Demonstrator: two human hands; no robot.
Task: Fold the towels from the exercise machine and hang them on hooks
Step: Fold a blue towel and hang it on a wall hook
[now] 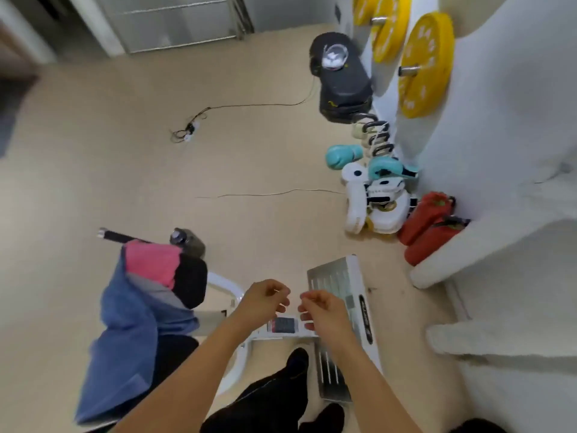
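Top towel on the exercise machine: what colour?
Pink towel, above grey and blue ones; head view.

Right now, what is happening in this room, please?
A person stands beside a white exercise machine. Both hands are in front of the body, the left hand and right hand, with fingers loosely curled and holding nothing. A blue towel, a pink towel and a grey one hang over the machine at the left, none folded yet.
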